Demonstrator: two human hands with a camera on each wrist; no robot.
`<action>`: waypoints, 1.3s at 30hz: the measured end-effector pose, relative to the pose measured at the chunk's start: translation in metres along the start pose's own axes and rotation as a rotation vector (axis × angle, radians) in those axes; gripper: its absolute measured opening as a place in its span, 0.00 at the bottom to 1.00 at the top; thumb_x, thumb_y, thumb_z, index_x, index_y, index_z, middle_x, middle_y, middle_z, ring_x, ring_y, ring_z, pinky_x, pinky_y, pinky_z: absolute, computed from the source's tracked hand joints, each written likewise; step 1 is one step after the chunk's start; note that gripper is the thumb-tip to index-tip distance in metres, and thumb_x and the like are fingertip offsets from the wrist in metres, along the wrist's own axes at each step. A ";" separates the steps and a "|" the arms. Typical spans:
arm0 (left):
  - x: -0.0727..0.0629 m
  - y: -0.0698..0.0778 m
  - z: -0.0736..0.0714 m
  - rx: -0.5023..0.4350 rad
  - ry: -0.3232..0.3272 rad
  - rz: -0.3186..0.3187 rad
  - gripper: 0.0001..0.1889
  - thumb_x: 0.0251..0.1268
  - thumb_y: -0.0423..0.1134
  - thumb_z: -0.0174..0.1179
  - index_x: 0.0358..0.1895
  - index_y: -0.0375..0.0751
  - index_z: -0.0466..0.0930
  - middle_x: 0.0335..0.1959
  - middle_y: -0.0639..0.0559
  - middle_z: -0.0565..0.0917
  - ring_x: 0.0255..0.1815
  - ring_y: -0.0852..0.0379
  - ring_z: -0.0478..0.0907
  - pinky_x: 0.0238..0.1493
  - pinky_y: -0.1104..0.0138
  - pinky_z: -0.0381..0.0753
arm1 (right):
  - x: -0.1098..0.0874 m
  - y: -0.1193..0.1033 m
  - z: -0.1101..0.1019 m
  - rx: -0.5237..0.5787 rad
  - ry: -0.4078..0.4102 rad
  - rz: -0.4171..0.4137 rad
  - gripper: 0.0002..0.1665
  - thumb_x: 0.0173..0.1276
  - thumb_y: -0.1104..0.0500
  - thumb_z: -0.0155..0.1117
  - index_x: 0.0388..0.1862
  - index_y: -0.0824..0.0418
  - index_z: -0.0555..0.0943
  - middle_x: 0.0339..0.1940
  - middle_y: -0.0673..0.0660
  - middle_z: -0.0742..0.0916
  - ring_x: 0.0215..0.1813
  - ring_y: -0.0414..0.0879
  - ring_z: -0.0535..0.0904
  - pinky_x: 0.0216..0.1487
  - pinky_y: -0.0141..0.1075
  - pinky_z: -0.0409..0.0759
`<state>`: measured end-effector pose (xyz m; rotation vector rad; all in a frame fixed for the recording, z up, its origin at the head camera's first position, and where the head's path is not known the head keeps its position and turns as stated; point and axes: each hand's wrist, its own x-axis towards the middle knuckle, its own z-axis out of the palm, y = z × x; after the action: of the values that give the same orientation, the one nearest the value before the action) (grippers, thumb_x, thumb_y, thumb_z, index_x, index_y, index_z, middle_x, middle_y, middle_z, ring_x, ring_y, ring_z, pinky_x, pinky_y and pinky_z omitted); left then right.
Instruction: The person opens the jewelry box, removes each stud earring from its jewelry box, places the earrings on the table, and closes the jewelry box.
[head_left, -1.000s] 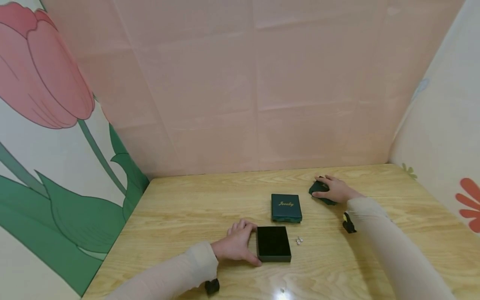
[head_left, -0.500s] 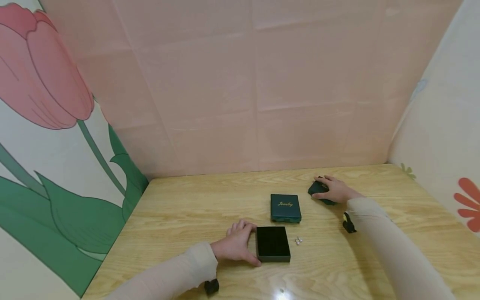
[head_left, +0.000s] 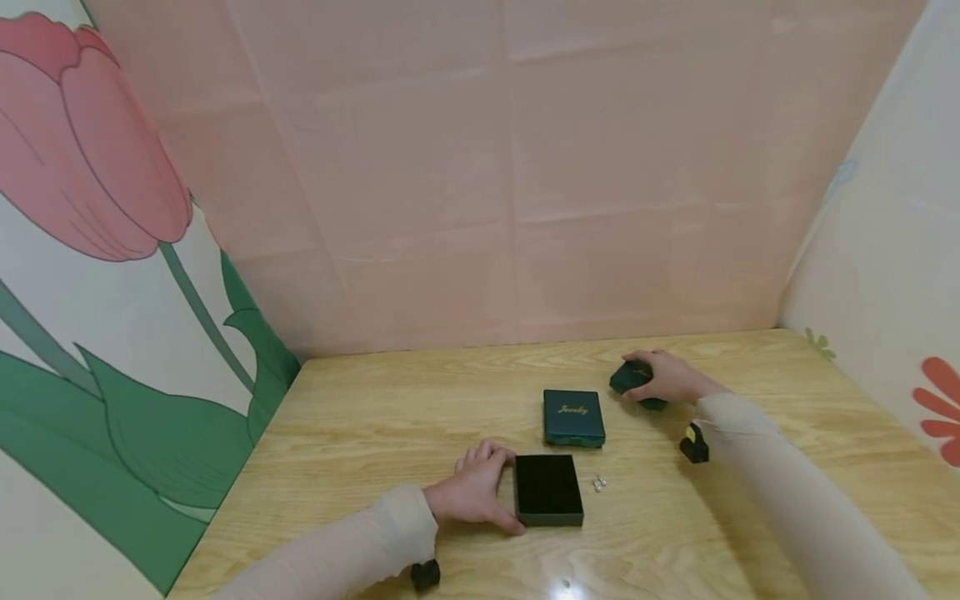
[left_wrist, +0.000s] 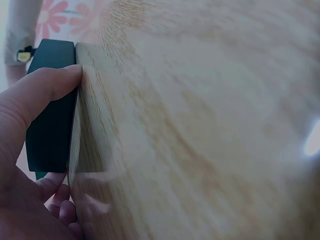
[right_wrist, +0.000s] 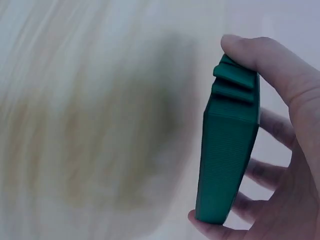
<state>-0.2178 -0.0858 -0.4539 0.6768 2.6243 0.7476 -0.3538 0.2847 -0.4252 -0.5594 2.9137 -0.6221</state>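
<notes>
My left hand (head_left: 476,492) grips the left side of an open box (head_left: 549,490) with a dark inside, thumb at its near corner and fingers at its far one. In the left wrist view, that box (left_wrist: 52,120) shows a dark green side. My right hand (head_left: 667,377) holds a dark green jewelry box (head_left: 630,377) at the back right. The right wrist view shows this box (right_wrist: 227,155) tilted between thumb and fingers, with ribbon folds near the thumb. A closed green box (head_left: 573,417) lettered "Jewelry" lies between the hands.
Small shiny pieces (head_left: 599,483) lie just right of the open box. A wooden tabletop (head_left: 390,400) spreads beneath everything, backed by a pink sheet (head_left: 420,183). Flower-printed panels stand on the left and right. Light glares at the near edge.
The right hand has shifted slightly left with the green jewelry box, which has turned and tilted a little. The left hand and the open box have stayed in place.
</notes>
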 end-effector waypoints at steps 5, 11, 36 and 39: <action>0.001 0.000 0.001 -0.006 -0.002 0.006 0.47 0.38 0.57 0.77 0.66 0.49 0.65 0.58 0.56 0.64 0.55 0.55 0.58 0.52 0.62 0.57 | -0.006 -0.041 -0.008 0.051 0.077 -0.083 0.51 0.56 0.37 0.70 0.73 0.58 0.63 0.70 0.73 0.64 0.66 0.73 0.63 0.57 0.66 0.66; 0.001 -0.001 0.000 -0.011 0.000 0.008 0.48 0.37 0.57 0.78 0.66 0.47 0.65 0.57 0.55 0.64 0.54 0.55 0.59 0.52 0.62 0.58 | -0.026 -0.096 0.000 0.163 0.113 -0.243 0.49 0.56 0.40 0.72 0.74 0.47 0.62 0.72 0.62 0.66 0.71 0.64 0.62 0.61 0.64 0.65; 0.000 -0.003 0.002 -0.009 -0.003 0.007 0.48 0.38 0.57 0.77 0.65 0.47 0.64 0.52 0.56 0.64 0.50 0.56 0.59 0.46 0.65 0.58 | -0.081 -0.168 0.069 -0.044 -0.122 -0.523 0.48 0.53 0.35 0.72 0.72 0.43 0.66 0.70 0.54 0.70 0.65 0.54 0.69 0.58 0.54 0.73; 0.000 -0.002 0.001 -0.006 0.002 0.012 0.48 0.38 0.57 0.77 0.66 0.47 0.64 0.53 0.56 0.64 0.51 0.56 0.59 0.47 0.65 0.57 | -0.081 -0.172 0.069 -0.074 -0.113 -0.529 0.48 0.52 0.36 0.73 0.71 0.43 0.67 0.69 0.53 0.71 0.63 0.51 0.70 0.57 0.52 0.73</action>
<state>-0.2177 -0.0869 -0.4556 0.6916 2.6210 0.7596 -0.2090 0.1440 -0.4148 -1.3484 2.6866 -0.5081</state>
